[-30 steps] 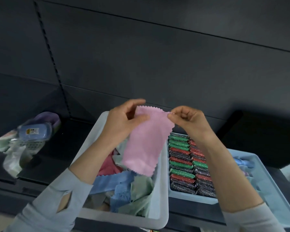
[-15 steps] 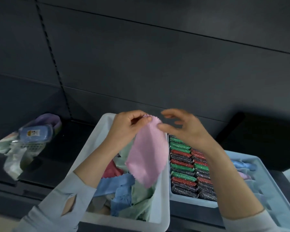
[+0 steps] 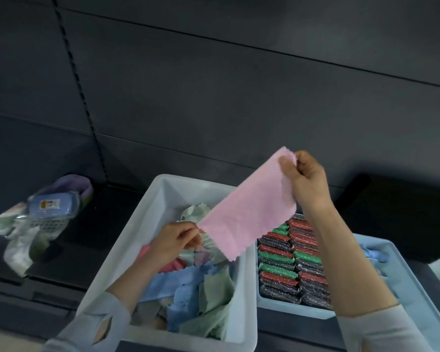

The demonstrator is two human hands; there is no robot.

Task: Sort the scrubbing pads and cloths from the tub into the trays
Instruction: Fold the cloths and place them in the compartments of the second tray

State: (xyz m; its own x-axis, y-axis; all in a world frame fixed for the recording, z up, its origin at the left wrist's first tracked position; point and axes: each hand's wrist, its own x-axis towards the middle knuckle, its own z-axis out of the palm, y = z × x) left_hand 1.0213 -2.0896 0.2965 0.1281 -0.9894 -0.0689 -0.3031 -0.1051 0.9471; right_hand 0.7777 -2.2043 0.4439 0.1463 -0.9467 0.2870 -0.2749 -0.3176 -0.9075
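Dark panelled wall [image 3: 239, 85], black shelf [image 3: 92, 224]

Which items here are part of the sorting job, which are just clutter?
Job:
pink cloth, pinched by left hand and right hand
tub of loose cloths
tray with scrubbing pads

Lying about:
blue packaged item and the pile under it, on the left shelf

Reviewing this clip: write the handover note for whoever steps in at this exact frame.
Left hand pinches the lower corner of the pink cloth; right hand grips its upper corner, cloth stretched in the air above the tub.
Done: scrubbing pads fill rows in the tray right of the tub.
Left: place the pink cloth; blue, green and red cloths remain heaped in the tub.
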